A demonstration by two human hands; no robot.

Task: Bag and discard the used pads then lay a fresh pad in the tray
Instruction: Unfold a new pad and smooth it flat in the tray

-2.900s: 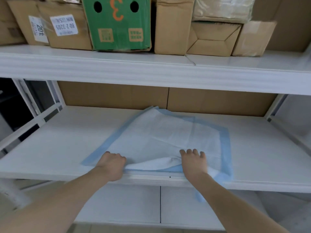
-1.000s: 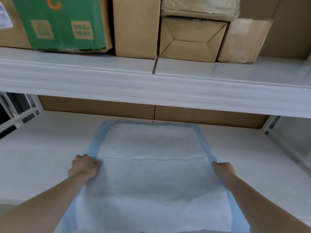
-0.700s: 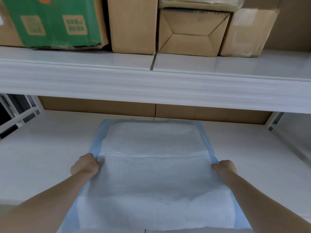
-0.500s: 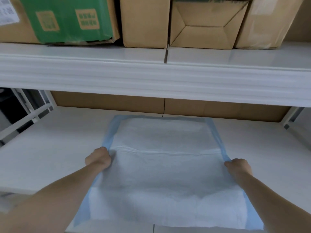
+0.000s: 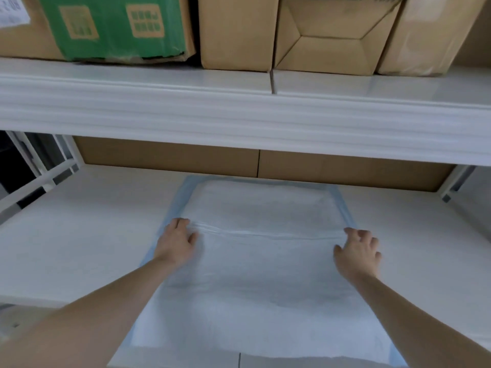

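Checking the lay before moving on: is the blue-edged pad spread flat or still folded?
Spread open, not quite flat: the pad covers the shelf front to back, with one crease ridge running between the left hand and right hand.

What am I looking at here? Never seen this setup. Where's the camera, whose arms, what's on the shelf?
There is no machine: a person works with two bare hands, and one wide-angle camera worn on the head looks forward and down, so the arms enter from the bottom of the picture. On the white lower shelf lies a white pad with a blue border, spread nearly flat, with a crease running across between the hands. The left hand rests on the pad near its left edge. The right hand is at the right edge, fingers loosely spread; whether it touches the pad is hard to tell. Neither hand grips anything. The upper shelf carries cardboard boxes, one of them a green box.
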